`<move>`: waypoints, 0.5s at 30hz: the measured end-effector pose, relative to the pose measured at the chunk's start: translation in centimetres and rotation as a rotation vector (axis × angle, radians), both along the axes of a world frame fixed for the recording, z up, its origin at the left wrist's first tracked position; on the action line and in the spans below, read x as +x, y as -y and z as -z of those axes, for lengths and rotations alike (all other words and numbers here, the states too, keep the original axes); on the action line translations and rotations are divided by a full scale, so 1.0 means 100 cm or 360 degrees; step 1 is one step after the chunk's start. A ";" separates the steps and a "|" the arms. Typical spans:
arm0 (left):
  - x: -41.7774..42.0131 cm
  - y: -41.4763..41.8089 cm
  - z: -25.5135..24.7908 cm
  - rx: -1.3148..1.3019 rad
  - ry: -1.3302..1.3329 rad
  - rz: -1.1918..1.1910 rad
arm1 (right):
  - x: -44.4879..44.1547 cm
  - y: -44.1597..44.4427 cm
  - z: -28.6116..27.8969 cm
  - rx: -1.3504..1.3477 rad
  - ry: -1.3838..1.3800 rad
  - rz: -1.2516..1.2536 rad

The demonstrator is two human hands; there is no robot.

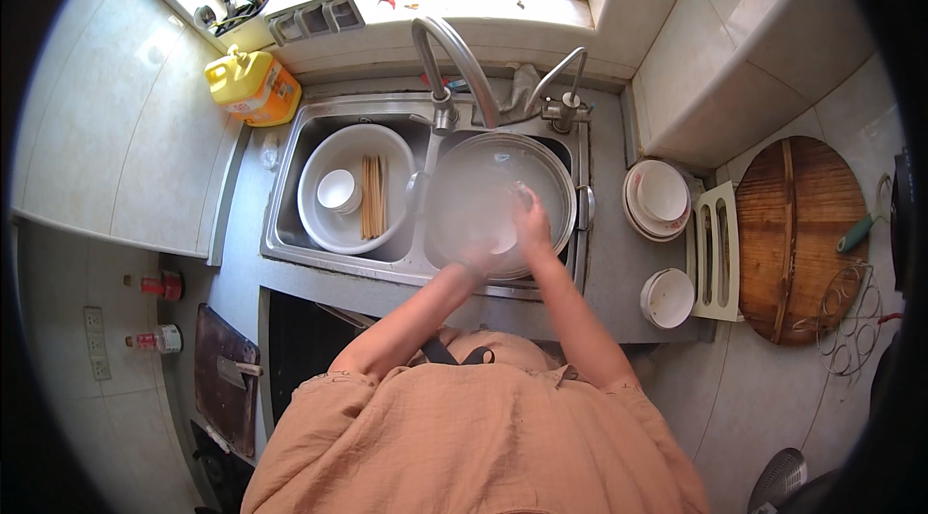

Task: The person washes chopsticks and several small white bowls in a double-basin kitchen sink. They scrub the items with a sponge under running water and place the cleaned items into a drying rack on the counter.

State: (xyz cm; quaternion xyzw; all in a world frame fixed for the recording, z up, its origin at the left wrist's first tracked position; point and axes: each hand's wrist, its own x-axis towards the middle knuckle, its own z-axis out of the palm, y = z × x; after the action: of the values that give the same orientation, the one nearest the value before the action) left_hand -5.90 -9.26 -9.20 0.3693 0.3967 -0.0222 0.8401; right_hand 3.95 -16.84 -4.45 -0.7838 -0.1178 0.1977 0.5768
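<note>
Both my hands are over a large round metal pan (438, 198) in the right basin of a double sink (428, 253). Pale haze hangs over the pan and blurs what is inside. My left hand (480, 254) is at its near side, gripping what looks like a white bowl (504, 237), partly hidden. My right hand (533, 222) is beside the bowl, its fingers pointing away from me. A small greyish patch shows at these fingertips; I cannot tell what it is. The curved steel faucet (457, 64) arches above the pan's far edge.
In the left basin, a white tub (319, 227) holds small white bowls (338, 190) and wooden chopsticks (373, 198). Stacked bowls and plates (656, 198) and another white bowl stack (667, 298) stand right. A yellow detergent jug (254, 87) sits back left, a smaller tap (569, 93) back right.
</note>
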 end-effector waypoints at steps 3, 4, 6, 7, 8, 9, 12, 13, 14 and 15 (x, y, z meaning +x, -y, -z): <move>-0.009 -0.001 -0.030 0.0249 -0.0063 0.0327 | 0.027 0.012 0.013 0.0320 -0.0778 -0.0057; -0.014 -0.003 -0.027 0.0344 -0.0019 0.0392 | 0.029 0.013 0.015 0.0471 -0.0977 -0.0081; -0.023 -0.007 -0.020 0.0630 0.0085 0.0593 | 0.027 0.014 0.006 0.0478 -0.0681 -0.0008; -0.019 -0.004 -0.040 0.0517 0.0083 0.0482 | 0.029 0.018 0.002 0.0482 -0.0531 0.0050; -0.013 0.000 -0.060 0.0405 0.0081 0.0374 | 0.036 0.022 0.007 0.0327 -0.0354 -0.0031; -0.008 0.000 -0.077 0.0301 0.0077 0.0256 | 0.030 0.021 0.005 0.0270 -0.0169 -0.0148; -0.008 -0.018 -0.048 0.0884 0.0220 0.0474 | -0.001 0.018 -0.029 -0.0072 0.0473 -0.0716; -0.006 -0.019 -0.056 0.1084 0.0387 0.0562 | -0.016 0.020 -0.025 -0.0411 0.0687 -0.0797; -0.003 -0.020 -0.063 0.1295 0.0560 0.0629 | -0.024 0.025 -0.024 -0.0572 0.0792 -0.0974; -0.003 -0.021 -0.071 0.1503 0.0722 0.0659 | -0.032 0.028 -0.030 -0.0729 0.0895 -0.1163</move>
State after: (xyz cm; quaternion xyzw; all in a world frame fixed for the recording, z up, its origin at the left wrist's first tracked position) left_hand -6.22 -7.21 -2.12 0.7710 0.0923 0.0732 0.6259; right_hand 0.75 -19.63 -1.43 -0.8205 -0.4884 0.1887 0.2297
